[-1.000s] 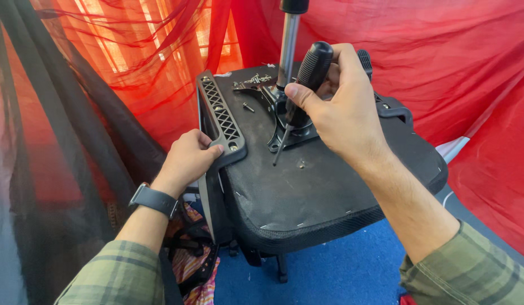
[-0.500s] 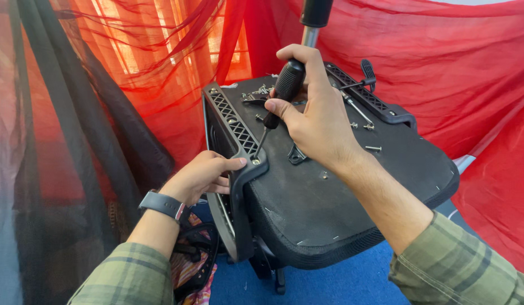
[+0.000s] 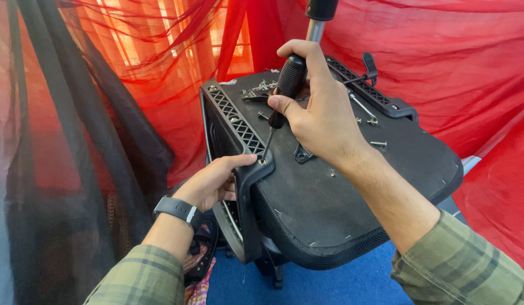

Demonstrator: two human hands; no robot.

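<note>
An office chair lies upturned, the black underside of its seat (image 3: 352,209) facing up. My right hand (image 3: 318,107) grips a black-handled screwdriver (image 3: 287,82); its tip sits on a screw at the near end of the left armrest bracket (image 3: 239,127). My left hand (image 3: 214,181), a dark watch on its wrist, holds that bracket's lower end from the left side. Loose screws (image 3: 378,144) lie on the seat underside. The chair's metal gas column (image 3: 315,22) rises behind my right hand.
Red fabric (image 3: 454,68) hangs behind and to the right of the chair, with dark netting (image 3: 58,158) on the left. A second armrest bracket (image 3: 369,90) runs along the seat's far side. Blue floor (image 3: 330,282) shows below the seat.
My right hand brought the screwdriver down from the seat's middle to the near end of the left bracket. My left hand slid lower along that bracket. The view moved closer.
</note>
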